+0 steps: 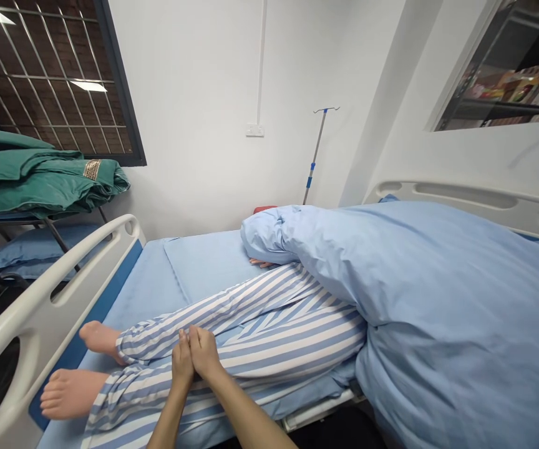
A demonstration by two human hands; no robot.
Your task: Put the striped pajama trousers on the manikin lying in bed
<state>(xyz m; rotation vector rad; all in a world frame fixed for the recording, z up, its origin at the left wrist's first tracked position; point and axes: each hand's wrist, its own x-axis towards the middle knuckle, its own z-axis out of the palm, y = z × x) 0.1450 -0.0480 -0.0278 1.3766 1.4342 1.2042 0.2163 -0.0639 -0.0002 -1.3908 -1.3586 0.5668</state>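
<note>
While striped trousers [292, 340] lie stretched along the bed [208, 262], the left hand [182, 363] and right hand [204, 354] sit together over the lower legs.
Side by side and touching, the hands show mostly their backs; whether they grip any cloth cannot be told. Bare feet [75, 394] point toward the white footboard [42, 330], and a light-blue quilt [438, 299] covers the trousers' upper end.

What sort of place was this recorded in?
Probably a hospital ward or a care-training room, judging by the moulded bed end panel, the drip stand and the lying figure in striped trousers.
</note>
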